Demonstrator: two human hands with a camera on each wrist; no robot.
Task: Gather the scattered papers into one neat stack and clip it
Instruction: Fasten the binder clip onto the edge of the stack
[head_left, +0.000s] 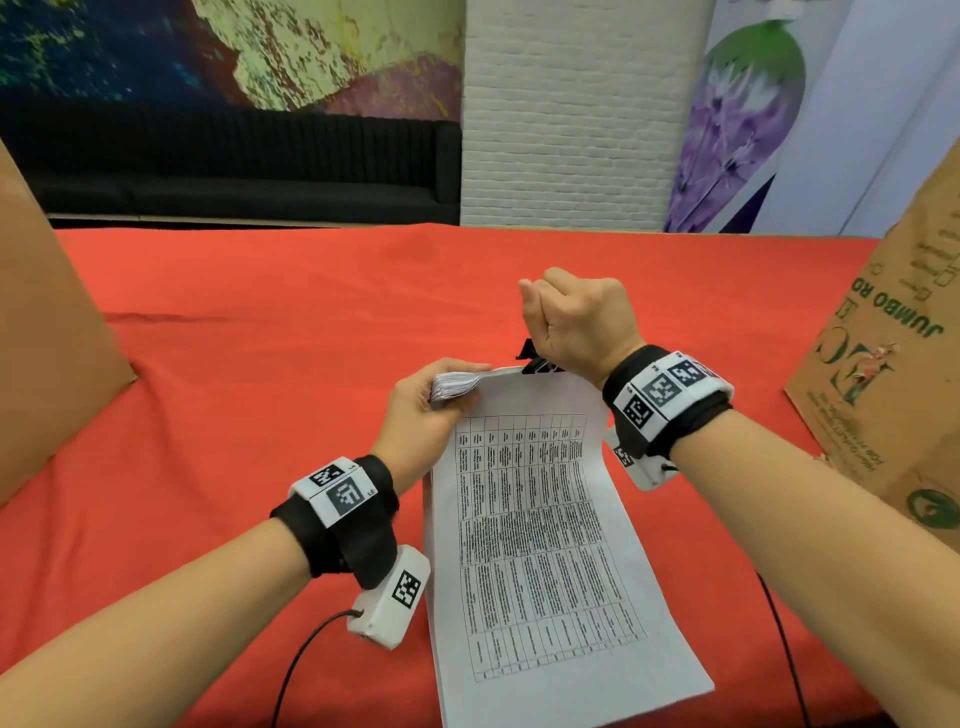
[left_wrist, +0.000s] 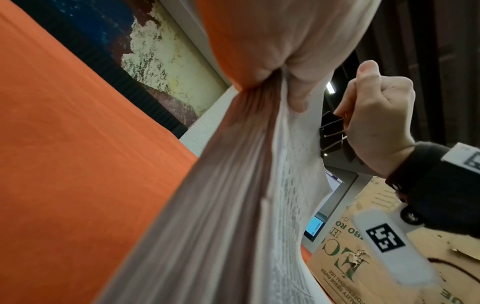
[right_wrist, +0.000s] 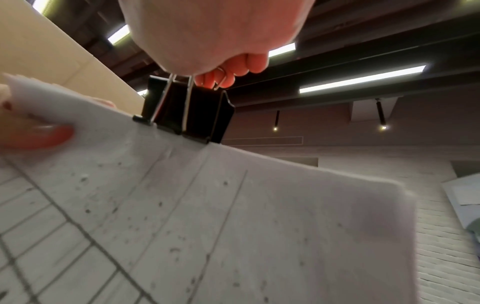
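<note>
Head view | one paper stack (head_left: 540, 545) | one binder clip (right_wrist: 192, 111) | two hands gripping

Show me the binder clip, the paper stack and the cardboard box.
binder clip (right_wrist: 192, 115): right wrist view, black body.
paper stack (head_left: 540, 545): head view, top sheet's printed table.
cardboard box (head_left: 893, 374): head view, printed side.

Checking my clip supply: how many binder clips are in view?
1: a black binder clip on the top edge of the paper stack, its wire handles pinched by the right hand. Others may be hidden.
</note>
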